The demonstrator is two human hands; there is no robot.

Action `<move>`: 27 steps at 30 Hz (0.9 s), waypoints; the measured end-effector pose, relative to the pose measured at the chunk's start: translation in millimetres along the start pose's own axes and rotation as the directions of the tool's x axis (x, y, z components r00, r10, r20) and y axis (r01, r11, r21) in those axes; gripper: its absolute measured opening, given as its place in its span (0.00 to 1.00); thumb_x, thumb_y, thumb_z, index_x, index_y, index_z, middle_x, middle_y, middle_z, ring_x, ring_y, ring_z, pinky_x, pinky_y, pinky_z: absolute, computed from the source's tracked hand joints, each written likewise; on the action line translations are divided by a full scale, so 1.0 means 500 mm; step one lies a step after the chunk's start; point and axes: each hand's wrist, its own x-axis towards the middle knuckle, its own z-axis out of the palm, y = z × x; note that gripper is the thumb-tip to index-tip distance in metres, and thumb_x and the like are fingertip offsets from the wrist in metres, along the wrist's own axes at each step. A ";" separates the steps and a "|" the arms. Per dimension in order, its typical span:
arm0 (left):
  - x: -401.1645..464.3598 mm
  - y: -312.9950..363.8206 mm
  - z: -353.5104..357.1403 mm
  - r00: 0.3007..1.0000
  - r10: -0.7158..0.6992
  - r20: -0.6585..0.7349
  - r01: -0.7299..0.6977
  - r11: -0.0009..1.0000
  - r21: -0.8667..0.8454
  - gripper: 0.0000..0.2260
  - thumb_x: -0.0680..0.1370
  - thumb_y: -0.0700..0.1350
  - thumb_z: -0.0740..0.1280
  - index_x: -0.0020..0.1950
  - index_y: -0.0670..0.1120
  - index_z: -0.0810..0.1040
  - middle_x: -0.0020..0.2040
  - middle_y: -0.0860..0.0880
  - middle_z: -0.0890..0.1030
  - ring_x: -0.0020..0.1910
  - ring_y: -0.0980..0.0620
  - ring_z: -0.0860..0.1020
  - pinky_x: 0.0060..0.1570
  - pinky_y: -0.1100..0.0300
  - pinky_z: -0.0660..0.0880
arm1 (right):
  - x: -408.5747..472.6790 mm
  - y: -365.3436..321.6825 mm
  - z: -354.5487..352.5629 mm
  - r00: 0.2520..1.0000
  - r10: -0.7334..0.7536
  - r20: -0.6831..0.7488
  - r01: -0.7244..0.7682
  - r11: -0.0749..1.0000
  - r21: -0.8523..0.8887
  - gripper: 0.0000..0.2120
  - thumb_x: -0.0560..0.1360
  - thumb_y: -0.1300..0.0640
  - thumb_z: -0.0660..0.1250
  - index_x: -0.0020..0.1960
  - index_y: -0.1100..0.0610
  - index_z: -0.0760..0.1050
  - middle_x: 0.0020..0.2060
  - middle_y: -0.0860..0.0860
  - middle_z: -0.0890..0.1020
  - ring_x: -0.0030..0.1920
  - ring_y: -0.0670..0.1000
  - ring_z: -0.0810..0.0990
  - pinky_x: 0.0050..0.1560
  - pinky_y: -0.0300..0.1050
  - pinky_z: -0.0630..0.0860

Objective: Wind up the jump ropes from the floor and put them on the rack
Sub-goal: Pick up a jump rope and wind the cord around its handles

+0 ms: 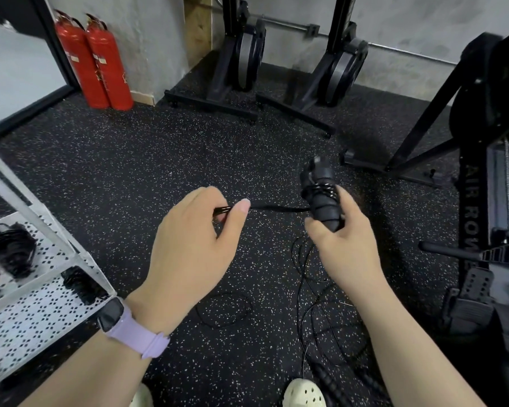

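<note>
**Half-wound jump rope held between two hands above the gym floor**

At frame centre, the right hand (346, 242) grips a pair of black jump rope handles (322, 195) held together and pointing up and away, with several turns of thin cord already wrapped around them just above the fingers. The lower ends of the handles are hidden inside the fist. From the wrap, a stretch of black cord (279, 207) runs leftward to the left hand (194, 248), which pinches it between thumb and curled fingers; the cord is motion-blurred here, and how many strands pass through the pinch is hard to tell.

Below the hands, loose cord (306, 289) lies in thin loops on the speckled black rubber floor (130, 171). It nearly vanishes against the flooring, so its full path cannot be traced. At the bottom edge, a thicker ribbed black handle (325, 377) lies beside a pale clog (304, 393), both cut off by the frame.

At lower left, a white perforated metal rack (27, 318) is only partly in view. A wound rope bundle (11, 248) sits on one shelf, and another bundle (81, 284) shows just behind the rack's corner post.

A lilac-strapped smartwatch (130, 327) sits on the left wrist. Two red fire extinguishers (96, 60) stand at upper left, and rowing machines line the wall and the right edge, the nearest (482, 201) cropped.
</note>
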 end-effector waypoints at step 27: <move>0.041 -0.035 -0.021 0.721 -0.104 0.686 0.551 0.686 -0.475 0.19 0.76 0.58 0.69 0.31 0.48 0.72 0.27 0.52 0.72 0.25 0.56 0.69 0.29 0.65 0.67 | -0.046 -0.055 -0.004 0.419 -0.032 0.907 -0.213 0.968 0.132 0.22 0.73 0.66 0.73 0.65 0.59 0.76 0.48 0.57 0.83 0.36 0.50 0.75 0.31 0.42 0.69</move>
